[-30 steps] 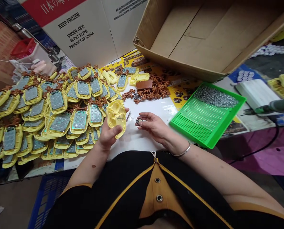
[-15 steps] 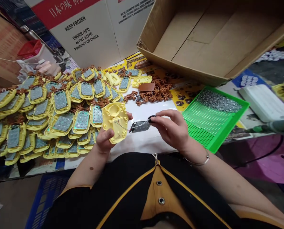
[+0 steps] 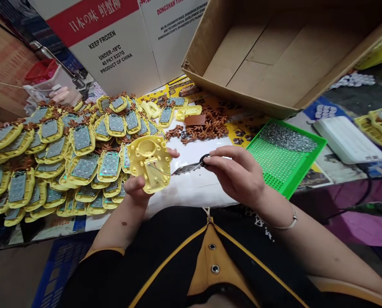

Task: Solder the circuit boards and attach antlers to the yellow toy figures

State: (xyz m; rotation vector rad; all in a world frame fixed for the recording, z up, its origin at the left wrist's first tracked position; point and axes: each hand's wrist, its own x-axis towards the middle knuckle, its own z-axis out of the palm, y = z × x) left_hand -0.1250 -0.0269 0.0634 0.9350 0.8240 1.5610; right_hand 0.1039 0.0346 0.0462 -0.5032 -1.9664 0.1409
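Note:
My left hand [image 3: 137,190] is closed around the edge of a yellow plastic shell [image 3: 158,182], its hollow inside with round posts turned towards me. Between thumb and fingertips, my right hand [image 3: 240,171] pinches a small round black speaker [image 3: 204,160]. Thin wires run from the speaker and from the shell to a dark circuit board [image 3: 187,169], which hangs almost edge-on between my hands above the white work surface [image 3: 191,188]. My left fingertips show behind the shell's right edge.
Yellow shells fitted with grey panels [image 3: 83,139] are piled at left. Brown plastic pieces [image 3: 210,127] lie behind my hands. A green perforated tray [image 3: 276,164] holds metal screws [image 3: 287,136]. An open cardboard box [image 3: 255,64] and white carton [image 3: 114,55] stand behind; a white block [image 3: 349,139] lies right.
The yellow shell has shifted slightly left and turned to face me more. The circuit board has tilted to a thinner profile. My right hand still pinches the speaker.

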